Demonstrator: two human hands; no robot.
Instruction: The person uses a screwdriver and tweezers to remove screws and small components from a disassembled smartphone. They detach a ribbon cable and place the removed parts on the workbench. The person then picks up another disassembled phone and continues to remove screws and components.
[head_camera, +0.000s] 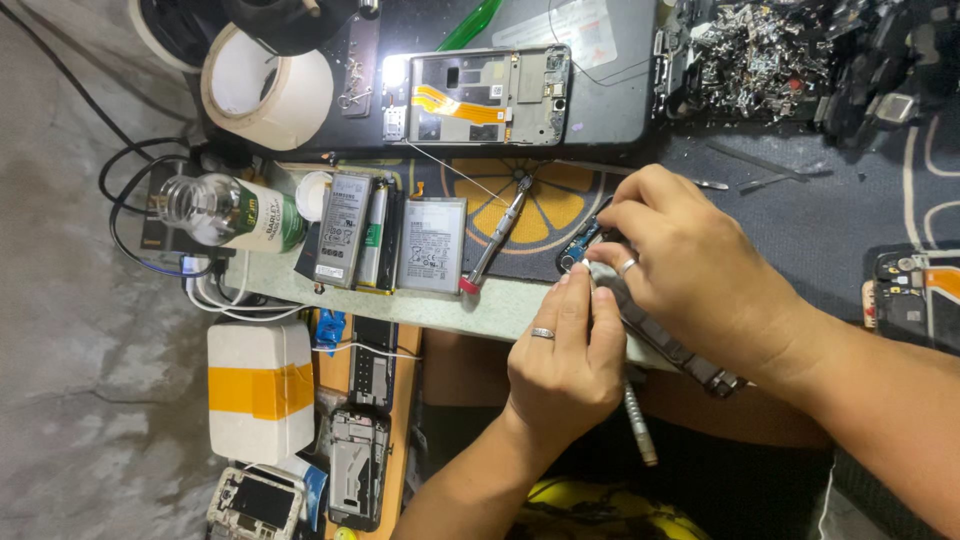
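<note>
I see my left hand (565, 365) with fingers clamped on a screwdriver (630, 400) and my right hand (690, 270) gripping an opened phone (655, 335) at the bench (470, 305) edge, batteries (432, 245) already out, reassembly not begun.

1. The left hand (565, 365) grips a metal screwdriver (632, 400), its tip hidden under the fingers.
2. The right hand (690, 270) steadies a dismantled phone (660, 335) at the surface (480, 308) edge.
3. Three flat batteries (390, 243) lie just beside a second screwdriver (497, 235).
</note>
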